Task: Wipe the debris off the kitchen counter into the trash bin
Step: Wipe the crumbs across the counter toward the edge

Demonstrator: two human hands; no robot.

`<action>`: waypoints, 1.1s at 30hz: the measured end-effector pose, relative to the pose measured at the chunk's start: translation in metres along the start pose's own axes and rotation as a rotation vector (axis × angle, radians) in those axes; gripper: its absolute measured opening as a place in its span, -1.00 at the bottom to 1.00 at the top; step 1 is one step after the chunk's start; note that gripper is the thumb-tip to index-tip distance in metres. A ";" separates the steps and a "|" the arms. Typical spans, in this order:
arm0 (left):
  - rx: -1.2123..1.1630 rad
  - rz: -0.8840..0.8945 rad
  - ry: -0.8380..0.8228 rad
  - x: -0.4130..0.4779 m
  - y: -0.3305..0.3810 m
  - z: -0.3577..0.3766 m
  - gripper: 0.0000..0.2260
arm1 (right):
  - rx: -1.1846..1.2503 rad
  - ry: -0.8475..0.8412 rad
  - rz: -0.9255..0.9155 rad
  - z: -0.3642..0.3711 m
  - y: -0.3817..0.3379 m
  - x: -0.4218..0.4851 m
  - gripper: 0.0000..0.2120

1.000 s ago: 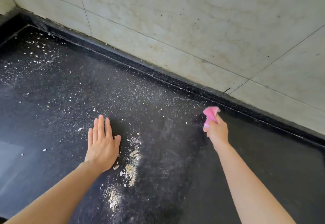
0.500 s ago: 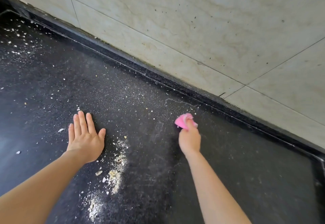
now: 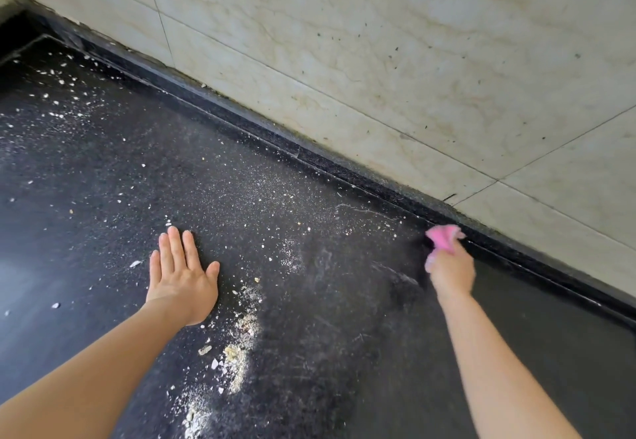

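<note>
While the left hand (image 3: 181,280) lies flat, crumbly debris (image 3: 237,345) dusts the speckled counter (image 3: 103,170).

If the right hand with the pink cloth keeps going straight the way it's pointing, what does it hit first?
Probably the raised black ledge at the back of the dark speckled counter. The right hand and its crumpled pink cloth already look close to it; the beige tiled wall rises behind.

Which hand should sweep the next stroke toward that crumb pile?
Right. The right hand already grips the pink cloth by the back edge; the left hand lies flat and empty beside the crumb pile.
</note>
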State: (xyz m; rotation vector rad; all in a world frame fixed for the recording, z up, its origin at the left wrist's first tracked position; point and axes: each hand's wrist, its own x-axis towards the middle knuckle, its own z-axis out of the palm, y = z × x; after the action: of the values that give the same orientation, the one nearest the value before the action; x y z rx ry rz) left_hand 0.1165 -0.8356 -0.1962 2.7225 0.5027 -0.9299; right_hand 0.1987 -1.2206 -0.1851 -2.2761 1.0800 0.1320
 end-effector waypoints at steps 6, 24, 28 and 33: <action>-0.006 -0.007 0.001 0.001 -0.001 0.001 -0.43 | -0.105 -0.008 0.085 0.003 -0.017 0.028 -0.57; -0.043 -0.002 -0.043 -0.001 0.000 -0.004 -0.41 | -0.016 -0.353 -0.224 0.065 -0.084 -0.031 -0.57; -0.045 -0.005 -0.045 -0.001 -0.001 -0.004 -0.41 | 0.033 -0.246 -0.194 0.065 -0.103 -0.028 -0.73; -0.058 0.003 -0.039 0.000 -0.001 -0.003 -0.41 | -0.240 -0.183 -0.367 0.078 -0.103 -0.037 -0.63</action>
State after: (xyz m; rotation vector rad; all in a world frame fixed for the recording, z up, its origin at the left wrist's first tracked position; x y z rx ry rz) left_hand 0.1180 -0.8333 -0.1939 2.6475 0.5104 -0.9511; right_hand 0.2621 -1.1025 -0.1860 -2.5756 0.5654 0.3263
